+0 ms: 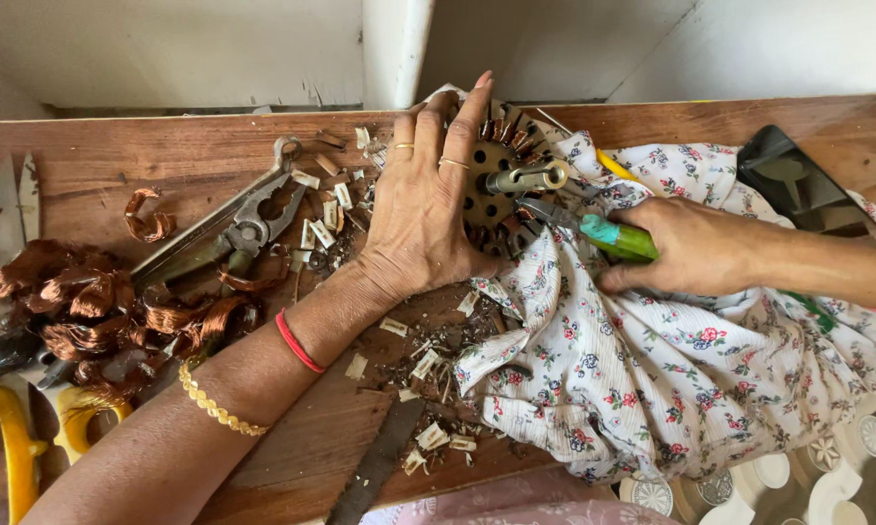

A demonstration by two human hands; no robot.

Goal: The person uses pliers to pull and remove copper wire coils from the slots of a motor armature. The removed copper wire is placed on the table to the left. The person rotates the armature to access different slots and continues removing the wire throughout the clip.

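Cloth (pixel 652 360): white with small red-and-green floral print. Pliers (pixel 608 236): green and teal grips. Wire coils (pixel 98 306): copper; bench (pixel 166 156): reddish-brown wood; scissors (pixel 15 437): yellow handles.

Soft, even daylight falls from above, bright on the pale wall (pixel 214 39) and floral cloth (pixel 652 369). Shadows under the left hand (pixel 423 209) stay faint. Focus is sharp; wide-angle bending curves the surface (pixel 117 156) edges.
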